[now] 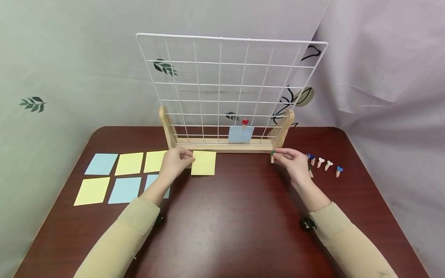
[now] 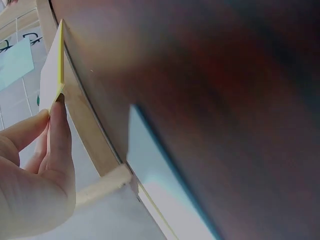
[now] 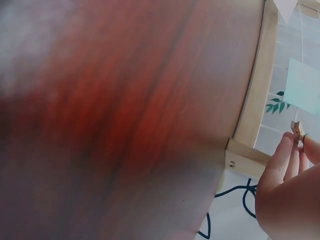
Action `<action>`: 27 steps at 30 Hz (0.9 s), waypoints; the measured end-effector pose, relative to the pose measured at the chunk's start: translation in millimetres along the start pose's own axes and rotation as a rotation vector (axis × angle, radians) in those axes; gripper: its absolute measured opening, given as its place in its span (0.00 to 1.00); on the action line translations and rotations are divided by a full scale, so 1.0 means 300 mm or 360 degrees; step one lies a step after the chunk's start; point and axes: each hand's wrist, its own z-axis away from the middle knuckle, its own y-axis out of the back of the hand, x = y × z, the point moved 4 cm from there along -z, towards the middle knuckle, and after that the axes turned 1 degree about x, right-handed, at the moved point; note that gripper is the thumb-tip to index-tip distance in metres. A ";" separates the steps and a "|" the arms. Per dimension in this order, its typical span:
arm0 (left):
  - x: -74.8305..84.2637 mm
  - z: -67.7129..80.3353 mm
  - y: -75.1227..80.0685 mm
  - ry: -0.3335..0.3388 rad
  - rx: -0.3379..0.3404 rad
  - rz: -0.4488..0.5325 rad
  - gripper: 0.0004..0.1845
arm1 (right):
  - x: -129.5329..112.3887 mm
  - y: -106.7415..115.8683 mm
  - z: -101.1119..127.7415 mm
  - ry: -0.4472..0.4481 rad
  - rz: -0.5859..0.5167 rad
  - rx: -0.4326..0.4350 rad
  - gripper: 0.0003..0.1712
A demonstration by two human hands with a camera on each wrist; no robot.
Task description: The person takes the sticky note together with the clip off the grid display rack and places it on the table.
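My left hand (image 1: 174, 161) pinches a yellow paper note (image 1: 204, 163) by its left edge, between thumb and fingers. In the left wrist view this note (image 2: 52, 75) appears nearly edge-on. On the right, a small wooden clothespin with a green top (image 1: 272, 157) is pinched in the fingertips of my right hand (image 1: 292, 163). The right wrist view shows the clothespin's wooden jaws (image 3: 297, 129) pointing away from the fingers. Between the hands stands a white wire grid (image 1: 219, 85). A blue note (image 1: 240, 134) hangs low on it from a clothespin with a red heart (image 1: 245, 122).
Several blue and yellow notes (image 1: 125, 190) lie in two rows on the left of the dark table (image 1: 222, 227). More small clothespins (image 1: 328, 165) with blue, white and green tops lie beyond the right hand. A wooden base (image 1: 222, 147) supports the grid.
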 end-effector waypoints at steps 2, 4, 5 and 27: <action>-0.014 0.011 0.008 0.0034 -0.0035 0.0012 0.10 | 0.002 0.006 0.001 0.0011 0.0014 0.0002 0.10; -0.025 0.023 0.016 0.0059 -0.0072 0.0000 0.10 | 0.004 0.013 0.003 0.0007 0.0021 -0.0008 0.10; -0.031 0.030 0.019 0.0073 -0.0093 -0.0003 0.11 | 0.006 0.017 0.005 0.0003 0.0037 -0.0015 0.11; -0.119 0.142 0.094 0.0161 -0.0224 -0.0215 0.09 | 0.021 0.149 0.029 -0.0057 0.0384 -0.0065 0.18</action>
